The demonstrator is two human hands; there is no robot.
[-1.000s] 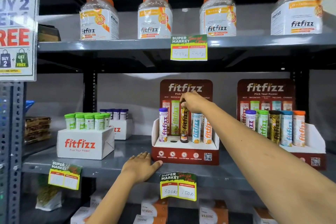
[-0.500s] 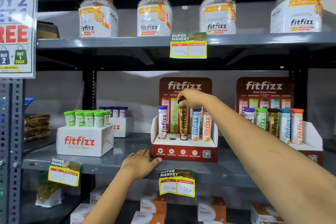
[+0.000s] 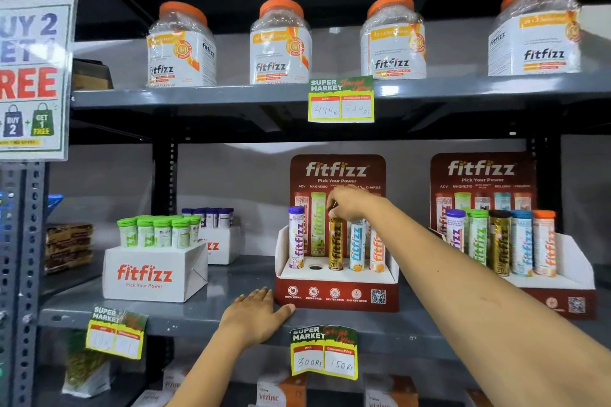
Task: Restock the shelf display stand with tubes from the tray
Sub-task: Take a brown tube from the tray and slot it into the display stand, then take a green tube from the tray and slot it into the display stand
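Observation:
A red display stand (image 3: 337, 297) sits on the middle shelf. It holds a purple-capped tube (image 3: 296, 238), a gold tube (image 3: 336, 243), a blue tube (image 3: 357, 246) and an orange tube (image 3: 377, 249). One hole (image 3: 315, 267) beside the purple tube is empty. My right hand (image 3: 350, 203) is over the gold tube, fingertips pinching its cap. My left hand (image 3: 256, 312) lies flat on the shelf, thumb touching the stand's front left corner. A white tray (image 3: 153, 273) to the left carries several green-capped tubes (image 3: 162, 230).
A second red stand (image 3: 558, 287) full of tubes is at the right. Behind the white tray is another box with purple-capped tubes (image 3: 211, 216). Large orange-lidded jars (image 3: 281, 43) line the upper shelf. Price tags (image 3: 324, 352) hang off the shelf edges.
The view has shifted slightly. The gold tube has settled lower into its hole under my right hand. My left hand stays flat on the shelf by the stand.

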